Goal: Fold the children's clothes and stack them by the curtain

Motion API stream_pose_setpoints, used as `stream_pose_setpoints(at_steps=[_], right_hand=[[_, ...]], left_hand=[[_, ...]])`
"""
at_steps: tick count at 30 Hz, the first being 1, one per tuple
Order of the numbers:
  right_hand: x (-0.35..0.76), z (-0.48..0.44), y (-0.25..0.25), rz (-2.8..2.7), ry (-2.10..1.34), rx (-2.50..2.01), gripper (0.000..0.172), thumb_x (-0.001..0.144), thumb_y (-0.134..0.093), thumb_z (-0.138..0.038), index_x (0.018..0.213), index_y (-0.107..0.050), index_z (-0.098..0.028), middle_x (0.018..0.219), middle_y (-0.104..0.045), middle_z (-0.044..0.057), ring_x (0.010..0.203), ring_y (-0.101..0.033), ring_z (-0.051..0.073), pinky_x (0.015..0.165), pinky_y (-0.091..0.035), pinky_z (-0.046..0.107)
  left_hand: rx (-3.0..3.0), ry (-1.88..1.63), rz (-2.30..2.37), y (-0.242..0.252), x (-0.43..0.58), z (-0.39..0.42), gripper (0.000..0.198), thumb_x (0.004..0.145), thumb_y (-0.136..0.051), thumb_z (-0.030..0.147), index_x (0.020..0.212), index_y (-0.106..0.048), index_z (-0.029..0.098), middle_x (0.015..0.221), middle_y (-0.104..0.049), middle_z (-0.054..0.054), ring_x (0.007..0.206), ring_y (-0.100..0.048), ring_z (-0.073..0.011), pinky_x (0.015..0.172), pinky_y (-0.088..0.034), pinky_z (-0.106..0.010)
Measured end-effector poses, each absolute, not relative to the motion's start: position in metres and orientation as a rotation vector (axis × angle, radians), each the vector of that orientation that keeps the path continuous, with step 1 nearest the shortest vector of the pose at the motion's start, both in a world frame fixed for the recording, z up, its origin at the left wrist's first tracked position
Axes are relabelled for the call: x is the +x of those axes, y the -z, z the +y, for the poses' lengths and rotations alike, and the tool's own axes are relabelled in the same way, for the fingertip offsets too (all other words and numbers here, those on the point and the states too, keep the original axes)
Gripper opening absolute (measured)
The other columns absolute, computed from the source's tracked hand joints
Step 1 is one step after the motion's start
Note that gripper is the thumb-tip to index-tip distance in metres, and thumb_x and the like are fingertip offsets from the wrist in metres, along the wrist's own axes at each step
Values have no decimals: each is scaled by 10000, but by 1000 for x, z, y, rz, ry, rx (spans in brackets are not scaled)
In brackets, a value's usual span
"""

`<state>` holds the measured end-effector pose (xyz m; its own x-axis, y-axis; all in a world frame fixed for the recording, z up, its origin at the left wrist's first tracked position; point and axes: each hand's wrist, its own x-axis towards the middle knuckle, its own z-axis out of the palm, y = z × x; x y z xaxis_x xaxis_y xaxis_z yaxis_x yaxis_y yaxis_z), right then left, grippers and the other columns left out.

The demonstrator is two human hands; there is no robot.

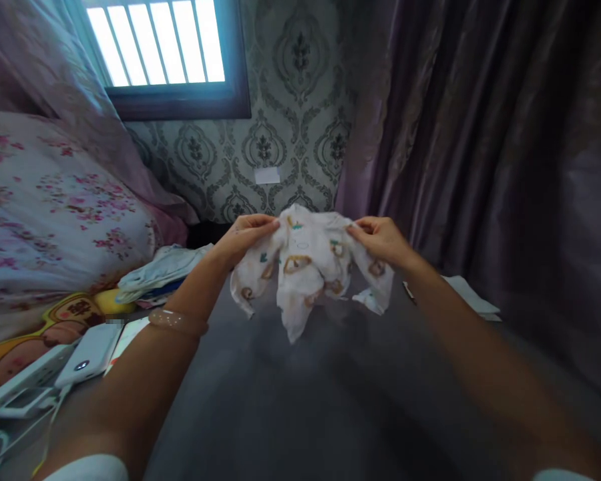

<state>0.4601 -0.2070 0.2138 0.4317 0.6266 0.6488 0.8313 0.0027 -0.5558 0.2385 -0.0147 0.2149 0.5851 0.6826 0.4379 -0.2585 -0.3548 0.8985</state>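
A small white printed garment with brown and green figures hangs in the middle, stretched between both hands above a grey surface. My left hand pinches its left shoulder, fingers closed on the cloth. At the opposite shoulder, my right hand grips the fabric between thumb and fingers. The two sleeves droop outward and the lower front hangs down in a point. A translucent bangle circles my left wrist.
Folded clothes are stacked at the left, beside a yellow cartoon cushion. A white power bank, a power strip and cables lie nearer. White paper and a small pen-like item lie right. Curtains hang behind.
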Motion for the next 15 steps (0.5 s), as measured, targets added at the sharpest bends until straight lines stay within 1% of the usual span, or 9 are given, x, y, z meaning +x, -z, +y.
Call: stream_pose_setpoints(at_steps=[1, 4, 7, 8, 11, 13, 15], right_hand=[[460, -207, -214, -1276, 215, -1691, 381, 812, -592, -527, 887, -718, -176, 785, -710, 58, 685, -617, 179, 565, -440, 259], [460, -207, -215, -1231, 123, -1655, 406, 782, -622, -553, 880, -716, -170, 794, -714, 65, 680, -625, 181, 547, -449, 257], [460, -207, -217, -1311, -94, -1631, 418, 763, -643, -563, 888, -720, -171, 813, -720, 67, 691, -638, 183, 549, -465, 256], [459, -208, -218, -1308, -100, -1628, 415, 761, -649, -558, 884, -719, -169, 812, -720, 68, 696, -640, 184, 547, -465, 254], [456, -210, -223, -1192, 40, -1650, 398, 751, -664, -544, 818, -710, -155, 760, -706, 75, 685, -634, 186, 527, -453, 250], [453, -213, -227, -1266, -95, -1655, 392, 745, -669, -542, 811, -711, -158, 762, -706, 71, 688, -637, 184, 539, -464, 252], [450, -214, -230, -1385, -285, -1641, 395, 746, -665, -546, 847, -720, -168, 793, -713, 62, 702, -645, 182, 563, -480, 257]], left_hand=[[1639, -988, 358, -216, 240, -16, 402, 580, -813, 445, 824, -716, 141, 714, -701, -41, 595, -611, -148, 542, -494, -245], [1527, -1070, 354, -223, 243, -20, 439, 570, -817, 459, 849, -708, 138, 735, -709, -51, 634, -638, -165, 577, -525, -268], [1550, -984, 345, -228, 246, -24, 441, 563, -831, 423, 864, -708, 125, 758, -712, -72, 666, -657, -192, 597, -541, -297], [1542, -1006, 365, -229, 247, -25, 429, 571, -828, 414, 862, -708, 123, 754, -710, -74, 663, -656, -194, 591, -539, -296], [1498, -1171, 467, -227, 250, -24, 370, 600, -806, 404, 816, -701, 123, 692, -690, -56, 613, -632, -175, 557, -513, -274], [1601, -1110, 461, -225, 253, -22, 352, 604, -800, 388, 809, -703, 119, 681, -684, -49, 606, -622, -168, 562, -503, -268], [1675, -1134, 440, -224, 255, -18, 341, 650, -759, 395, 847, -705, 122, 707, -686, -44, 626, -619, -161, 576, -497, -257]])
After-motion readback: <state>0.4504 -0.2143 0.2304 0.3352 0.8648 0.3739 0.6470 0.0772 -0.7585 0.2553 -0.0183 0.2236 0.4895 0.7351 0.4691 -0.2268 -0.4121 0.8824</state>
